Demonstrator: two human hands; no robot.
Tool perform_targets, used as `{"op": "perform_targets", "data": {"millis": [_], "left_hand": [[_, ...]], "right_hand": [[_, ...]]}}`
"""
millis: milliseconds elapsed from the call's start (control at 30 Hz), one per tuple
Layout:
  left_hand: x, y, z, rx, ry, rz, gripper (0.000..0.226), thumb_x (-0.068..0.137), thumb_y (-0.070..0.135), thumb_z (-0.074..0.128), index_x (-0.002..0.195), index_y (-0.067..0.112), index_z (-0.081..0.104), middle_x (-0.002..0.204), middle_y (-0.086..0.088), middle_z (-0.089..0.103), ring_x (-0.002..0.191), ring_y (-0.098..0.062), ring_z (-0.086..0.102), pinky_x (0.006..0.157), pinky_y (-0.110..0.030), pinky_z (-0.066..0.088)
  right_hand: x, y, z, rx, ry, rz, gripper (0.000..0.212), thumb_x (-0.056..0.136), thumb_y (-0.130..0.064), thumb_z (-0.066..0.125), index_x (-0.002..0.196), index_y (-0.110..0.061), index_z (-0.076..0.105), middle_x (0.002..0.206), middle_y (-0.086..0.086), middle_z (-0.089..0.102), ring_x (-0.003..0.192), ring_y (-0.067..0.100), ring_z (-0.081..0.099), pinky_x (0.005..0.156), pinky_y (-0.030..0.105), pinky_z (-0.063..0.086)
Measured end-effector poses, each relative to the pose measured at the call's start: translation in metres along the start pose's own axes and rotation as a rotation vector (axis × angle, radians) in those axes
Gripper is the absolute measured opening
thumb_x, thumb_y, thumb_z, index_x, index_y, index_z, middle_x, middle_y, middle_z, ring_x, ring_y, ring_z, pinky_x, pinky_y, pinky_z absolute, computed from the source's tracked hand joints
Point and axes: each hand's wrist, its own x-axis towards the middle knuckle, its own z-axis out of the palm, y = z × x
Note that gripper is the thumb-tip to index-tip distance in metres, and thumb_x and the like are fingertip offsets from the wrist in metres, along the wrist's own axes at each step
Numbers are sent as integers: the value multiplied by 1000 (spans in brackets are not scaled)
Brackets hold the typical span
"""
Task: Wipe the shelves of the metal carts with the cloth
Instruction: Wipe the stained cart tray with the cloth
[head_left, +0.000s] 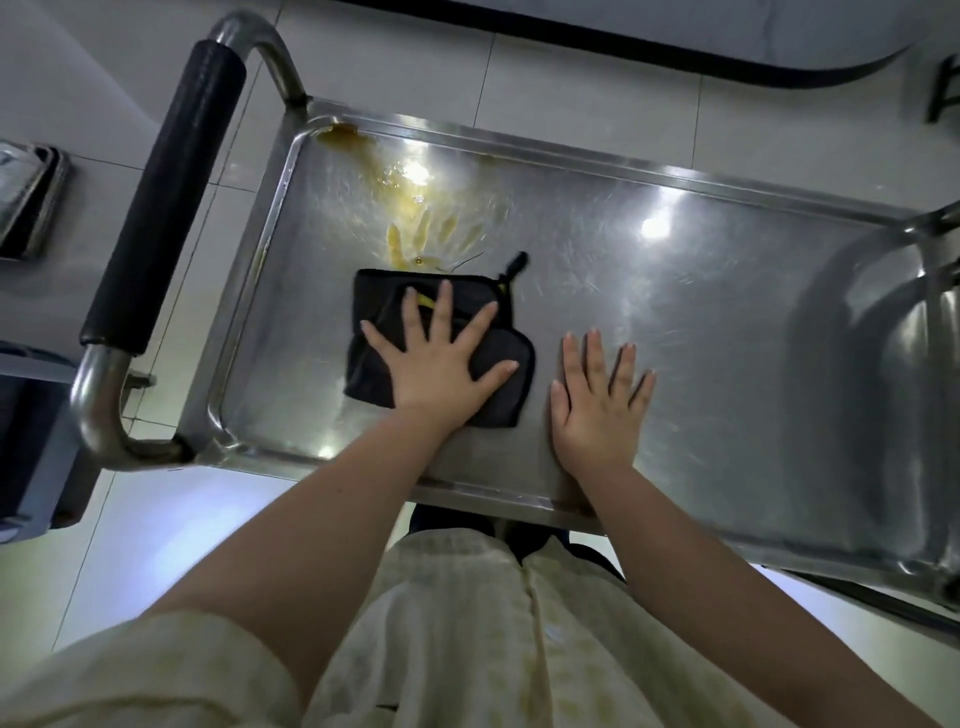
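A steel cart's top shelf (701, 291) lies below me, its surface scratched and shiny. A folded black cloth (382, 306) with a small hanging loop rests on it left of the middle. My left hand (439, 364) presses flat on the cloth with fingers spread. Beside it my right hand (597, 405) lies flat on the bare metal, fingers straight. A yellow-brown smear (410, 208) runs from the shelf's far left corner down to the cloth's far edge.
The cart's handle with a black grip (166, 192) curves at the left end. Another metal tray (26, 197) shows at the far left edge. White floor tiles surround the cart. A dark-edged counter (727, 47) lies beyond it.
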Motion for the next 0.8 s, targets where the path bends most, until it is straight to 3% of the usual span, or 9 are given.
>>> {"op": "perform_targets", "data": {"millis": [167, 300, 433, 533, 667, 800], "left_hand": [[-11, 11, 3, -14, 0, 103, 76, 75, 92, 6, 145, 61, 0, 164, 10, -6, 148, -29, -12, 101, -76, -13], [-12, -69, -3, -15, 55, -3, 77, 73, 93, 11, 144, 63, 4, 163, 16, -2, 150, -23, -5, 105, -75, -9], [-17, -145, -12, 7, 51, -51, 75, 76, 91, 10, 145, 61, 3, 163, 13, 1, 150, -25, -5, 108, -74, -2], [-21, -150, -9, 21, 51, -31, 74, 78, 89, 11, 145, 60, 2, 164, 12, 0, 149, -26, -6, 109, -73, -2], [-28, -153, -3, 26, 51, -40, 74, 78, 89, 8, 146, 60, 0, 164, 11, -1, 149, -27, -8, 108, -74, -3], [-53, -124, 6, -16, 47, -32, 75, 78, 90, 8, 146, 60, -3, 164, 8, -1, 148, -33, -8, 105, -76, -6]], "right_hand": [[0, 7, 0, -8, -10, -13, 58, 99, -51, 13, 156, -38, 6, 164, -9, 2, 150, 30, -6, 116, 49, -17], [2, 6, 1, -32, -42, -6, 61, 97, -56, 9, 155, -40, 1, 163, -12, -5, 150, 29, -10, 114, 48, -19], [1, 0, -1, -57, -51, 18, 62, 96, -55, 9, 155, -40, 1, 164, -10, 0, 150, 32, -7, 112, 48, -23], [-10, -7, -3, -59, -33, 20, 61, 97, -52, 13, 156, -37, 6, 164, -7, 4, 149, 36, -6, 109, 51, -27], [-32, -9, 6, -61, -33, -33, 62, 97, -55, 10, 155, -38, -1, 164, -7, -6, 150, 34, -9, 115, 53, -17], [-33, -8, 11, -81, -23, -17, 63, 97, -55, 8, 155, -37, -5, 164, -5, -9, 149, 35, -11, 116, 54, -15]]}}
